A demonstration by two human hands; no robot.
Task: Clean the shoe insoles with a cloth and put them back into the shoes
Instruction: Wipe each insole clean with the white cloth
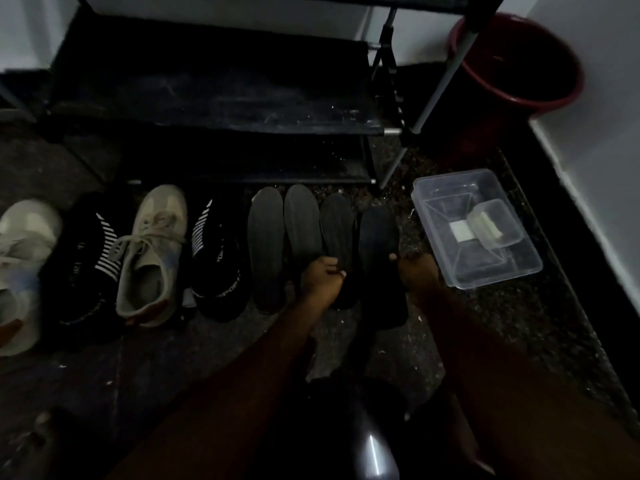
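Note:
Four dark insoles lie side by side on the floor, toes pointing away from me. My left hand grips the third insole near its middle, fingers curled over it. My right hand holds the right edge of the fourth insole, with the thumb on top. The first insole and second insole lie untouched to the left. Left of them stand two beige sneakers and two black striped shoes, alternating. In this dim light I cannot make out a cloth.
A black shoe rack stands right behind the row. A clear plastic tub with a small container inside sits on the floor at the right. A red bucket is in the far right corner by the white wall.

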